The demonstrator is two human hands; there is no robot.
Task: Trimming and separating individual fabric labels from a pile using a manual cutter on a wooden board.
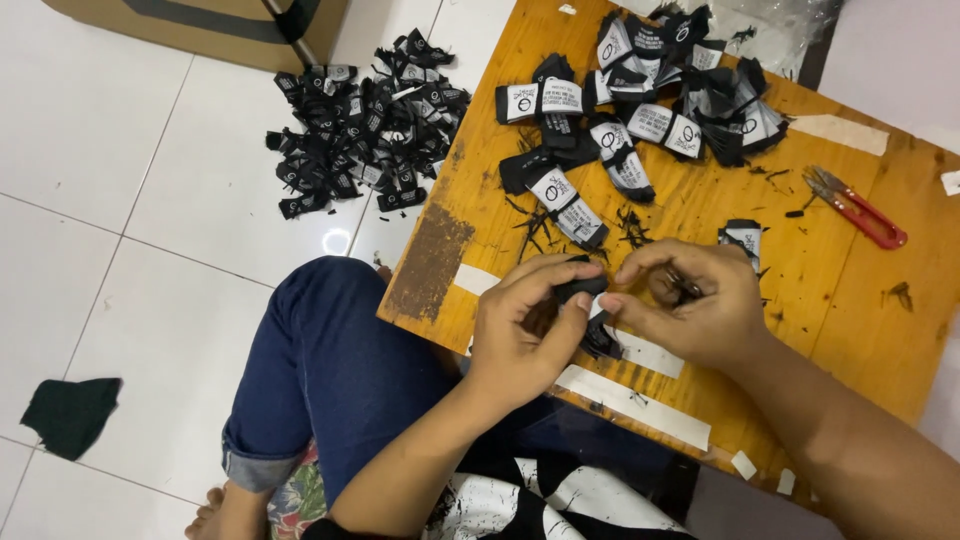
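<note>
Head view. Left hand (520, 330): fingers curled shut, thumb and forefinger pinching a small black woven garment label (585, 300) above the near edge of the low orange wooden board (850, 300). Right hand (690, 300): fingertips closed on the same label's other end; something small sits in its palm, unclear what. Loose black-and-white labels (640, 110) heaped at the board's far side; a second pile (365, 125) on the white tiled floor (130, 180); red thread snips (860, 208) to the right. Handling judgement: a tight, even pinch at both ends should keep the label flat.

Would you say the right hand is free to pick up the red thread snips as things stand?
Probably not at once: the right hand is pinching a black label, though the red snips lie unobstructed on the board nearby.
</note>
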